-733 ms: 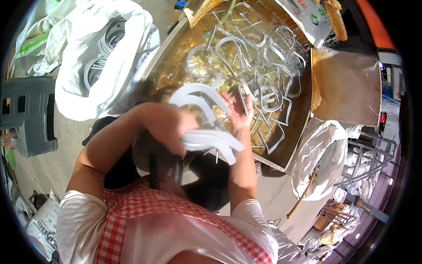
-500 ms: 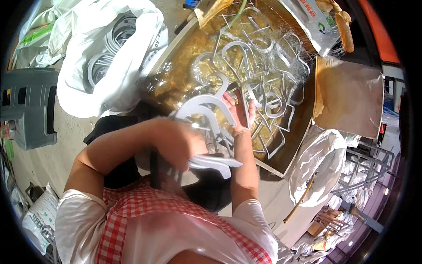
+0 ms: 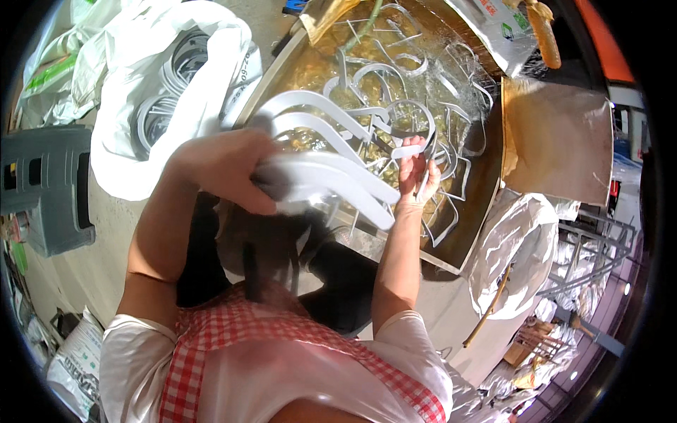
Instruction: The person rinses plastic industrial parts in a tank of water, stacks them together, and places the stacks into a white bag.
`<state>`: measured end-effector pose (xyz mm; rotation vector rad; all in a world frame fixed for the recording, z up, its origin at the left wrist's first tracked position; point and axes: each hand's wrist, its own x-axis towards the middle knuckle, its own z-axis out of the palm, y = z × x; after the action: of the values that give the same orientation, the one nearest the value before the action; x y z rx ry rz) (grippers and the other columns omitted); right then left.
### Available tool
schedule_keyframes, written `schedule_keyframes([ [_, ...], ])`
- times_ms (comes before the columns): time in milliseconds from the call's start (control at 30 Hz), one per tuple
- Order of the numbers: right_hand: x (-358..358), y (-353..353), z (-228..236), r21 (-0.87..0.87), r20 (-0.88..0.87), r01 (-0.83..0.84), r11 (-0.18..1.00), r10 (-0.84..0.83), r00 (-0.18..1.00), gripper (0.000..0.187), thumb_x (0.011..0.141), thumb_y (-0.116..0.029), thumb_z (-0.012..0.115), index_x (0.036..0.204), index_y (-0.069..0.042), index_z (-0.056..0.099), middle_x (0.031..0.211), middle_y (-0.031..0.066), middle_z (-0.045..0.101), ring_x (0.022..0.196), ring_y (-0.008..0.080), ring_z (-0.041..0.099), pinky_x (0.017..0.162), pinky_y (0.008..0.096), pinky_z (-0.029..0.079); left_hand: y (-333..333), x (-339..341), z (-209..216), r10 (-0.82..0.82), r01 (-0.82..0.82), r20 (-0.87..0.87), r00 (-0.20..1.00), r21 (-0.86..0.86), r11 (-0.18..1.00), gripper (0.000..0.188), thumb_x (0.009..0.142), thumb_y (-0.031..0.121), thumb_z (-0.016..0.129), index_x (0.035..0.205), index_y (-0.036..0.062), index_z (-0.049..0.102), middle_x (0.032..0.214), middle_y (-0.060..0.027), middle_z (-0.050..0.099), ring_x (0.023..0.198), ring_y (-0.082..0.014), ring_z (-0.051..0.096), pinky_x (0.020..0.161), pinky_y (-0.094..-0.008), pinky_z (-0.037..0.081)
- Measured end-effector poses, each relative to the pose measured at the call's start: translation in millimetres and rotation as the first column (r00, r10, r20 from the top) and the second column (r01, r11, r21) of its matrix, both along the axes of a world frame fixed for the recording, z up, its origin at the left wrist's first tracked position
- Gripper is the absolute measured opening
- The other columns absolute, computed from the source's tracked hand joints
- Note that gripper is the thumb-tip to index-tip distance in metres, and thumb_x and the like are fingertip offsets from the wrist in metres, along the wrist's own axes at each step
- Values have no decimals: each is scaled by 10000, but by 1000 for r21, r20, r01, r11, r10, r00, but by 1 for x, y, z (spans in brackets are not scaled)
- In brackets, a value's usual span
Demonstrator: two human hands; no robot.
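Over the near left side of a tub of water [image 3: 462, 262], my left hand [image 3: 229, 166] is closed on several curved light-grey strips [image 3: 345, 185], held in a bunch; the hand is partly smeared by motion. More arched grey strips [image 3: 310, 106] show just beyond that bunch, and I cannot tell whether the hand holds these too. My right hand [image 3: 419, 173], palm up over the tub, has its fingers curled round a bent grey strip [image 3: 415, 106] with a looped shape. Around and beyond it, several loose bent strips [image 3: 455, 113] lie in the yellowish water.
A white sack [image 3: 113, 151] with coiled grey rings [image 3: 151, 121] stands left of the tub. Farther left is a dark grey plastic stool [image 3: 53, 190]. A brown board [image 3: 557, 141] and a white bag [image 3: 518, 254] with a stick [image 3: 486, 310] lie at the right. A green hose [image 3: 364, 28] reaches into the tub.
My left hand has swung left and away from my body with its strips. My right hand has shifted right and now grips a looped strip.
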<state>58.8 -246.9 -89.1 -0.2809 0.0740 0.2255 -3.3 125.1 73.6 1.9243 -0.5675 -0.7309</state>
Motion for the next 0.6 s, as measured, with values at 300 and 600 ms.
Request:
schedule_keyframes([
  [300, 9, 1, 12, 127, -195, 221, 967, -194, 961, 360, 646, -14, 647, 935, 131, 489, 956, 242, 541, 1049, 378, 483, 977, 532, 359, -3, 9, -3, 317, -470, -479, 819, -241, 849, 249, 614, 51, 655, 839, -20, 578, 601, -47, 540, 485, -110, 505, 446, -234, 391],
  [600, 10, -11, 11, 33, -377, 273, 961, -241, 894, 166, 716, -5, 532, 851, 77, 482, 828, 192, 545, 934, 365, 552, 857, 553, 454, -34, 7, -28, 366, -722, -655, 661, -423, 547, 169, 756, 183, 607, 679, 43, 554, 524, -30, 499, 449, -106, 462, 427, -232, 357],
])
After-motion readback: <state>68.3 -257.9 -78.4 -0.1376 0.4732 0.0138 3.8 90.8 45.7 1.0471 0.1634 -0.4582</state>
